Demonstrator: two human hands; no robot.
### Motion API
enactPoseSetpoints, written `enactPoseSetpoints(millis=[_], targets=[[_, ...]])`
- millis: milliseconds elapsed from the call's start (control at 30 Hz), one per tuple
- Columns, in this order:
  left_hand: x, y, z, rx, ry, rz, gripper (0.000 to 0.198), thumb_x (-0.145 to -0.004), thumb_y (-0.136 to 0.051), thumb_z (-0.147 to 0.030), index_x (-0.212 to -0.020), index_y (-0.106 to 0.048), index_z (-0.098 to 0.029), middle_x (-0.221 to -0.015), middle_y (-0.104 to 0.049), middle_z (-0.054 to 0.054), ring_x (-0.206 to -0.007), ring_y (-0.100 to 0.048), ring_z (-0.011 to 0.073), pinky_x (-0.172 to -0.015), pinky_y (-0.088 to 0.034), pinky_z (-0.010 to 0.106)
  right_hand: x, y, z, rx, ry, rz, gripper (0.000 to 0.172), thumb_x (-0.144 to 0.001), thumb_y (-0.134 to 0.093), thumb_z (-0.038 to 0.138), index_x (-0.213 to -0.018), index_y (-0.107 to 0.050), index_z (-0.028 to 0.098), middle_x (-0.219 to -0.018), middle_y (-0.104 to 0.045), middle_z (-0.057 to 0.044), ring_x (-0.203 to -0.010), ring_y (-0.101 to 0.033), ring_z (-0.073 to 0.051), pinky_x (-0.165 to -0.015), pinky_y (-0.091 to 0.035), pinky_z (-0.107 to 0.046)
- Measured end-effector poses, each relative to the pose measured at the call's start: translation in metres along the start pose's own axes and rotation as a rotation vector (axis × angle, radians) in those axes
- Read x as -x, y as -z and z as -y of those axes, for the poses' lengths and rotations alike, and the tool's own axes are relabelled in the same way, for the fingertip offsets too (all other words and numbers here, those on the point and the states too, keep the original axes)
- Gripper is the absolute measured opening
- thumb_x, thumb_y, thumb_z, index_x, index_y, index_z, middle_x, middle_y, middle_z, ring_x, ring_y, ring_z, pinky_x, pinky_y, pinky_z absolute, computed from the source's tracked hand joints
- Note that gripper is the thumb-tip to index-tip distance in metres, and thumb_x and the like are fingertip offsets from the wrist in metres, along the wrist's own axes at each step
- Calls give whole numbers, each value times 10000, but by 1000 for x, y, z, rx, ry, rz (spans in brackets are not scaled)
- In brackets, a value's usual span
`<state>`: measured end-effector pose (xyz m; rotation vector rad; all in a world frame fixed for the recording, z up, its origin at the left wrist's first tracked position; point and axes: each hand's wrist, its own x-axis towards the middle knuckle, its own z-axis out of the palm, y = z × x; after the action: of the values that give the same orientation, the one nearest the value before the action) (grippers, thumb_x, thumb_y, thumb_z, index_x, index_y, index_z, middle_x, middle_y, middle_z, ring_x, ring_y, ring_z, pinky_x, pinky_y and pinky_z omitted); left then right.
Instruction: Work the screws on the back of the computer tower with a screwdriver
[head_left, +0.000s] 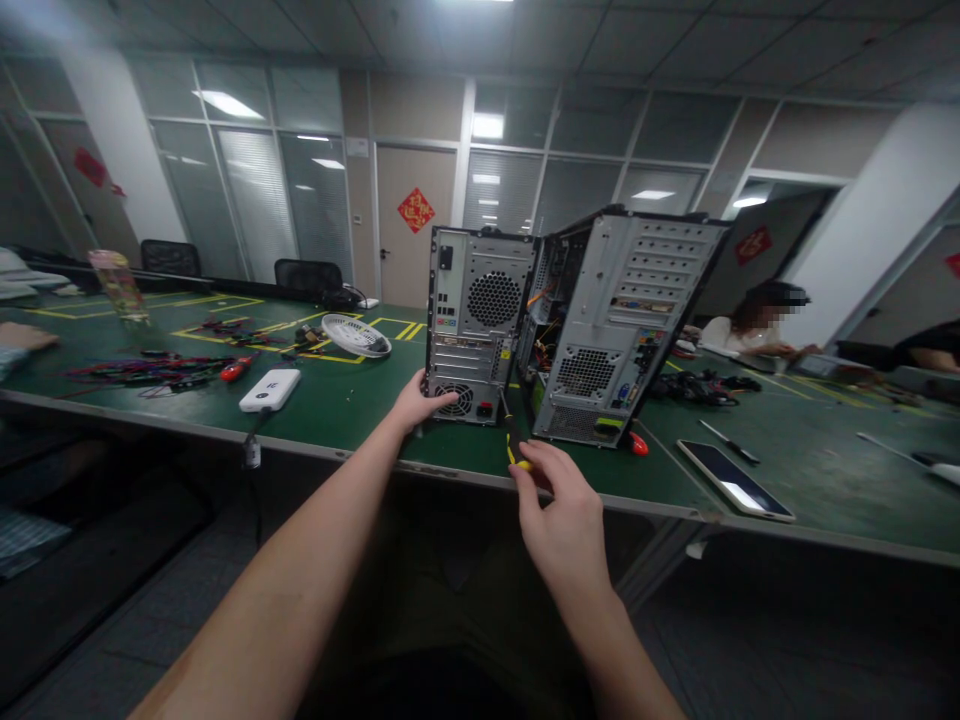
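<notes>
A computer case [469,340] stands upright at the near edge of the green table, its rear panel with fan grilles and ports facing me. My left hand [414,404] grips its lower left edge, the thumb lying across the bottom fan grille and the other fingers mostly hidden at the side. In the fingers of my right hand [562,500] is a screwdriver [513,438] with a black and yellow handle. Its shaft points up at the case's lower right edge; whether the tip sits on a screw is too small to tell. Beside it stands a second, opened computer case [600,350].
A white power bank [271,390], bundled cables [157,370] and a white round basket [356,336] lie left. To the right are a phone [735,480], another screwdriver [729,441] and black cables [701,386]. A person [757,325] sits across the table.
</notes>
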<state>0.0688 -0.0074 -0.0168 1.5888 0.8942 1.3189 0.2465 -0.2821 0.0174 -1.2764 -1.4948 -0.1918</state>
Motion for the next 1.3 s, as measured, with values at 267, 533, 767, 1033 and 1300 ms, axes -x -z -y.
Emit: enactPoseSetpoints(millis=[267,533,767,1033,1300], targets=[[2,-2,-5,-3,3,0,903,-600,-1025,-497,-1362,-646,-195,-1344,-765,157,-1257,-726,336,-1161,-524,507,-1,1,-1,32,50,22,262,-1033,-605,206,-1204,-802,196,-1297,-771,-148,-1193,-756,-302,-1057,-638,-483],[2,-2,-3,-8,5,-1,877,-605,-1022,-493,-1347,-654,-206,-1348,-761,153,-1259,-724,329,-1168,-516,498,-1,0,-1,-19,-12,7,194,-1007,-678,256,-1155,-777,180,-1145,-789,-139,-984,-791,-280,-881,-692,-424],[1,-1,-1,-33,-4,-4,887,-613,-1013,-525,-1357,-648,-210,-1352,-763,146,-1258,-724,330,-1154,-526,495,-1,2,-3,21,29,27,258,-1033,-611,219,-1206,-801,196,-1299,-770,-149,-1194,-757,-299,-1058,-638,-473],[2,0,-4,-43,-7,2,910,-616,-1012,-540,-1380,-645,-211,-1362,-759,149,-1269,-722,333,-1172,-510,500,-2,3,0,16,5,11,267,-1023,-617,213,-1231,-783,195,-1268,-786,-149,-1134,-777,-297,-1011,-660,-474],[2,0,-4,-33,-12,1,923,-604,-1017,-538,-1381,-649,-202,-1363,-756,158,-1265,-721,335,-1172,-510,506,-2,5,-1,43,32,26,312,-1043,-558,183,-1233,-804,208,-1367,-759,-143,-1259,-737,-296,-1098,-617,-481]])
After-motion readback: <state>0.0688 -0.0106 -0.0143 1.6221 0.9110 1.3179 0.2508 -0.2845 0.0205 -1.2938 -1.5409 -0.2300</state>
